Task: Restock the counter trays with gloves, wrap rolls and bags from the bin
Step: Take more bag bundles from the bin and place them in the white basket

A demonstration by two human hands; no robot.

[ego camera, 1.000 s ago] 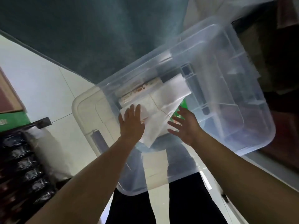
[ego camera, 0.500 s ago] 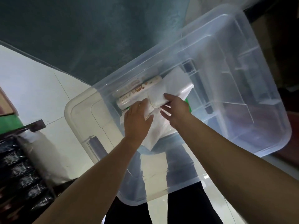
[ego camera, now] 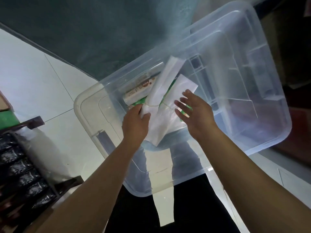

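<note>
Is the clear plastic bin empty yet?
No. The clear plastic bin holds a printed wrap roll, green packets and white bag bundles.

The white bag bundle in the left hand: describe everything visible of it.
The white bag bundle is a long, flat stack of thin, translucent white plastic, tied across its middle with a thin tan string. It tilts up out of the clear bin. The left hand grips it beside the string; the right hand hovers open beside it. A printed wrap roll lies behind.
</note>
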